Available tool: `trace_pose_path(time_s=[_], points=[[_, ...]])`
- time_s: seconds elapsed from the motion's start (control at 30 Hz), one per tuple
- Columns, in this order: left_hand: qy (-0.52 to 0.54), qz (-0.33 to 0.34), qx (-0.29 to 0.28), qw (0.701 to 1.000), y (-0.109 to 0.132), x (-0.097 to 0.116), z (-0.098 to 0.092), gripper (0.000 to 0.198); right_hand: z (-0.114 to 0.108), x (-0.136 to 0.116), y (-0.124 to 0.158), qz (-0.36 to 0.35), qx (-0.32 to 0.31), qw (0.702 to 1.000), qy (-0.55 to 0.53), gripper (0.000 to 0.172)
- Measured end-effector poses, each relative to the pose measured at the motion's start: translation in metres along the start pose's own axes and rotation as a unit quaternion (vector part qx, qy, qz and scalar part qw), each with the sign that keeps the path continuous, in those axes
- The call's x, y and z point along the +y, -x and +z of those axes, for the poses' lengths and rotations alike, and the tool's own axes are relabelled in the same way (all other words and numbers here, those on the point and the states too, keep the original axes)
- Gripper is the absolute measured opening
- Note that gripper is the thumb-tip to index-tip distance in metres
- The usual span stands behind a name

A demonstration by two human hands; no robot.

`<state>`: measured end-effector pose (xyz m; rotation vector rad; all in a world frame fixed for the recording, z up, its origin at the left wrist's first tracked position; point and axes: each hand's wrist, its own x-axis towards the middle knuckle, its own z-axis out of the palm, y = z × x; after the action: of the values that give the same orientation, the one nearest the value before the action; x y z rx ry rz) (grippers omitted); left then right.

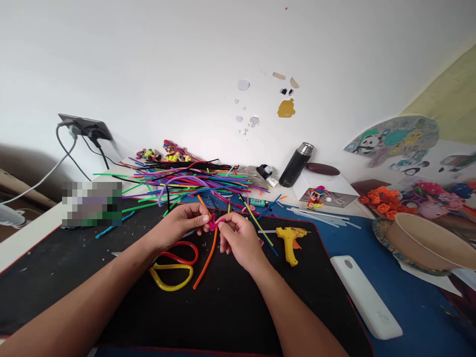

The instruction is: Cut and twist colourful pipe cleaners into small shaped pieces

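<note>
Between my two hands is a small bent piece of magenta pipe cleaner, raised over the black mat. My left hand pinches its left side between thumb and fingertips. On the other side my right hand grips it with thumb and index finger, the other fingers curled. An orange pipe cleaner lies on the mat beneath and between the hands. Scissors with one red and one yellow handle rest under my left forearm, their blades mostly hidden. Right of my right hand lies a yellow glue gun.
A large heap of colored pipe cleaners spreads along the back by the wall. A black thermos leans there. Glue sticks lie behind the mat. At right are a white oblong device and a beige bowl.
</note>
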<state>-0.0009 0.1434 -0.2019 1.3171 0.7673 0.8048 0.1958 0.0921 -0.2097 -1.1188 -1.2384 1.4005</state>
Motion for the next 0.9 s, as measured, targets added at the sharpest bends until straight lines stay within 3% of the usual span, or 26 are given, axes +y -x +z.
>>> trace_pose_path(time_s=[0.17,0.37,0.67,0.77,0.9], points=[[0.021,0.026,0.057,0.998,-0.0011,0.0012,0.0005,0.038,-0.0009,-0.0024,-0.0007,-0.006,0.054,0.998,-0.017,0.023],[0.116,0.019,0.088,0.989,0.0001,0.0010,0.0038,0.035,0.0014,-0.0057,0.0025,-0.047,0.079,0.996,-0.011,0.022],[0.159,0.049,0.009,0.986,0.0021,-0.0032,-0.0004,0.030,-0.0016,-0.0025,-0.0018,-0.013,0.065,0.996,-0.064,0.026],[0.105,0.062,0.015,0.992,0.0023,-0.0021,-0.0009,0.030,-0.0017,-0.0011,-0.0018,-0.013,0.061,0.996,-0.063,0.025],[-0.068,0.061,0.021,0.996,0.0029,-0.0013,0.0006,0.026,-0.0016,-0.0023,-0.0007,-0.023,0.064,0.997,-0.048,0.024]])
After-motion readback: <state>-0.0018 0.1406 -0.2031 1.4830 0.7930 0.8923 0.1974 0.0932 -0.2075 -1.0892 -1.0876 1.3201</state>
